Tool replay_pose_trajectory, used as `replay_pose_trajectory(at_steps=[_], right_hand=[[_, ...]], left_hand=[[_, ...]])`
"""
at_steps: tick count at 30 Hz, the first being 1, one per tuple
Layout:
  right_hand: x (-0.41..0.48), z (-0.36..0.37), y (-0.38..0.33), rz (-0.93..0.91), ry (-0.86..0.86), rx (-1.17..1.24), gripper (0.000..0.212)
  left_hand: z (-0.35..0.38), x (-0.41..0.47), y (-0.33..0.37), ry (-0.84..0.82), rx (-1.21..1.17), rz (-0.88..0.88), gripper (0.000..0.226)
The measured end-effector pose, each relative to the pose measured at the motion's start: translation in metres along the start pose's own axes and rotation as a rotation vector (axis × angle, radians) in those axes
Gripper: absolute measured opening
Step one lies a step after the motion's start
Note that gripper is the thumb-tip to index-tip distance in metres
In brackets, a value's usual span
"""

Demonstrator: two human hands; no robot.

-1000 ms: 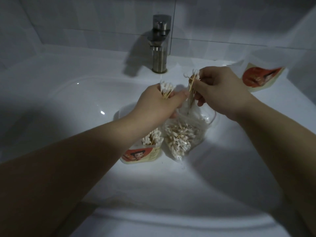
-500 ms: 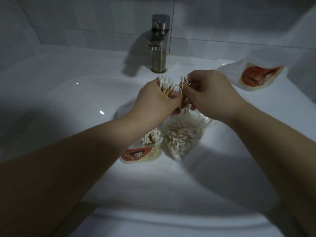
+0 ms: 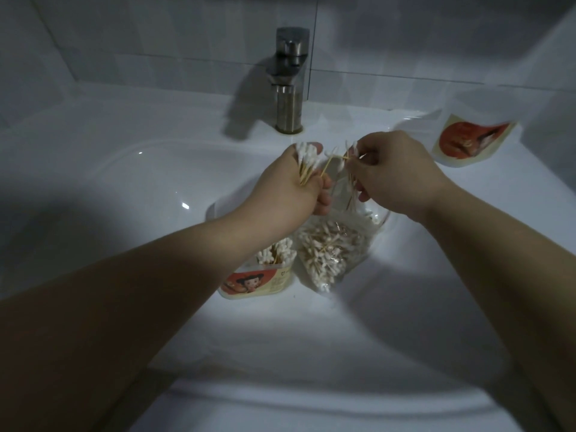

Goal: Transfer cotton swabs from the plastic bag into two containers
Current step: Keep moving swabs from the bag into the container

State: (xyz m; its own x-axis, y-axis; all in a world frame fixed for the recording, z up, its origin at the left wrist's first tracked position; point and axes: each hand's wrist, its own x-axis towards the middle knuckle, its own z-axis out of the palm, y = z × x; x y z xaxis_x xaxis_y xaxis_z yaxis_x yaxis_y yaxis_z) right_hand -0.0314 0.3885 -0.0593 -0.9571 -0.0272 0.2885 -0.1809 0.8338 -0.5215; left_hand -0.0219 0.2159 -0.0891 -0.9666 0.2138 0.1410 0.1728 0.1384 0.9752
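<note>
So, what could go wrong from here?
1. The right hand pinches a few crossed cotton swabs above the sink basin; one may slip and drop in.
2. The left hand grips a fanned bundle of swabs; adding more may loosen it.
3. The container stands under the left forearm; a nudge may tip it.

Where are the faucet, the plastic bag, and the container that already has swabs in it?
faucet [image 3: 289, 104], head view, on its upright metal column.
plastic bag [image 3: 327, 254], head view, on its swab-filled middle.
container [image 3: 261, 283], head view, on its front label.
</note>
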Motion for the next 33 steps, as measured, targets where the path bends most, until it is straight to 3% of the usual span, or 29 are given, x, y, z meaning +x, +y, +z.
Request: replay_pose_trajectory(at_steps=[3, 8, 13, 18, 22, 28, 33], right_hand=[[0.001, 0.0, 0.003, 0.04, -0.022, 0.028, 0.022], [0.003, 0.0, 0.006, 0.076, -0.026, 0.085, 0.022], [0.002, 0.0, 0.005, 0.076, -0.063, 0.147, 0.02], [0.0, 0.003, 0.002, 0.081, -0.105, 0.218, 0.018], [-0.003, 0.004, -0.004, 0.021, -0.177, 0.243, 0.021], [-0.006, 0.006, -0.01, -0.039, -0.226, 0.305, 0.021], [-0.002, 0.003, -0.005, -0.028, -0.165, 0.34, 0.022]], left_hand=[[0.0, 0.0, 0.0, -0.011, 0.147, -0.002, 0.02], [-0.001, -0.002, 0.003, 0.037, 0.148, -0.078, 0.002], [-0.005, -0.001, 0.001, 0.081, 0.295, 0.057, 0.047], [-0.006, 0.001, -0.006, 0.071, 0.32, 0.019, 0.019], [-0.002, -0.001, -0.01, 0.096, 0.282, -0.013, 0.011], [-0.004, 0.001, -0.011, 0.161, 0.236, -0.018, 0.008], [-0.011, 0.006, -0.004, 0.255, -0.008, -0.021, 0.034]])
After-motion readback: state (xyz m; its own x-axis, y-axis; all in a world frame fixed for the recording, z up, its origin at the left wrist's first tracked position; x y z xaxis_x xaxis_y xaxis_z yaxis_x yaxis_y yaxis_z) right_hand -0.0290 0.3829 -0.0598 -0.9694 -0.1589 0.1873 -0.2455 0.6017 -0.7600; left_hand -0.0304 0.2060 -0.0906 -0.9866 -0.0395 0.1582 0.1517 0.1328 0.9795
